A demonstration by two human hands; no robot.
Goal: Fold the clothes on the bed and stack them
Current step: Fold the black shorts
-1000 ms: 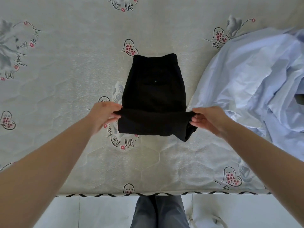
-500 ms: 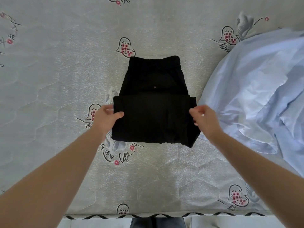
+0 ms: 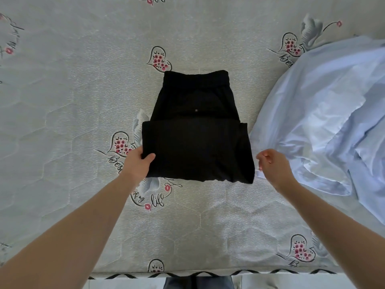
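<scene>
Black trousers [image 3: 195,130] lie in the middle of the bed, their lower part folded up over the upper part, the waistband at the far end. My left hand [image 3: 138,163] grips the left edge of the folded layer, thumb on top. Just off the fold's right edge, my right hand [image 3: 270,164] hovers with loosely curled fingers that hold nothing. A crumpled pale blue shirt [image 3: 325,122] lies to the right, its near edge close to my right hand.
The grey quilted mattress [image 3: 73,101] carries heart and flower prints. Its front edge [image 3: 208,274] has a black-and-white trim, with my legs and a pale floor below it.
The near part of the trousers went up and over the upper part and now lies flat. My right hand let go of the right edge and drew slightly away. The view shifted forward.
</scene>
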